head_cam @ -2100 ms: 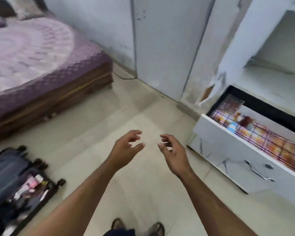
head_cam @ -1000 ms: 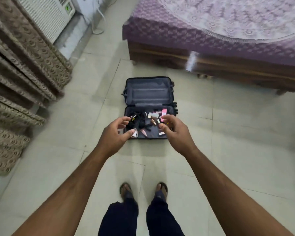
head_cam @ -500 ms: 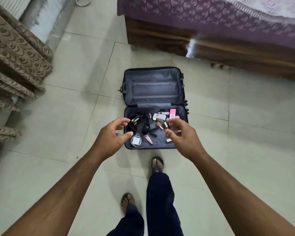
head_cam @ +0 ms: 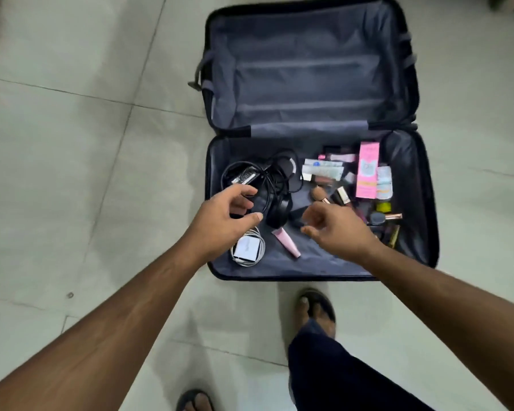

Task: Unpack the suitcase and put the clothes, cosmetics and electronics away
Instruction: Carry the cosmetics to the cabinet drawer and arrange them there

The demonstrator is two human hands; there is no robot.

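Note:
A dark suitcase (head_cam: 309, 84) lies open on the tiled floor, its far half bare. The near half holds black tangled cables and headphones (head_cam: 275, 185) on the left, a white charger with a coiled cable (head_cam: 247, 247), a pink tube (head_cam: 286, 242), and cosmetics on the right, among them a pink box (head_cam: 367, 170) and a makeup brush (head_cam: 386, 217). My left hand (head_cam: 223, 221) hovers over the cables with fingers apart and nothing in it. My right hand (head_cam: 337, 229) hangs above the middle of the case, fingers loosely curled, holding nothing.
Pale floor tiles (head_cam: 86, 143) surround the suitcase. My feet in sandals (head_cam: 315, 310) stand just in front of its near edge. A curtain corner shows at the top left.
I turned from the open drawer to the suitcase and walked up to it. Both hands have come down over its near half, and the view is much closer.

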